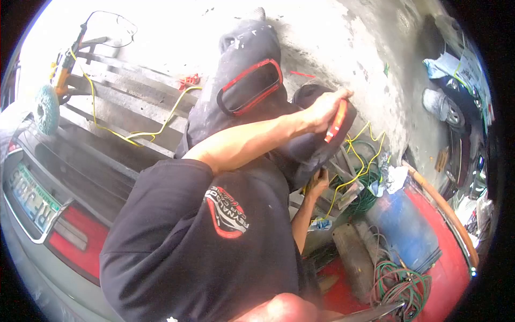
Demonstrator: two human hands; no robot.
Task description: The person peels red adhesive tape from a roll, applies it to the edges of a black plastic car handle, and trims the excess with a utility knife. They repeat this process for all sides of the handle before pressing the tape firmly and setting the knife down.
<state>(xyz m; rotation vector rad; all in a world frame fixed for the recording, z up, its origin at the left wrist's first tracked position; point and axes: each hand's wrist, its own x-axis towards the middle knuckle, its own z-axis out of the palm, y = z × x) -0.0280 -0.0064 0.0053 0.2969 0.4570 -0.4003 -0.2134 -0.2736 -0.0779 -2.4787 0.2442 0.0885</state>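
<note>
My left hand [326, 111] lies over the knee of my dark trousers [250, 72]. Its fingers look fairly straight and point right, with nothing visible in them. Just below it is a red-orange strip [339, 121] on the trouser leg. A red rounded outline [251, 88] marks the other leg. My right hand [317, 182] is below that same knee, which hides most of its fingers. Beside it runs a yellow cord [337, 199]. My black shirt [177, 241], with a printed logo, fills the lower middle.
Left is a grey car with a licence plate [32, 198] and red tail light [78, 228]. A polisher with a fluffy pad [47, 110] is by the slatted bench [129, 91]. Coiled hoses [399, 287] and a blue panel [402, 228] lie right. A shiny rod [375, 313] crosses the bottom edge.
</note>
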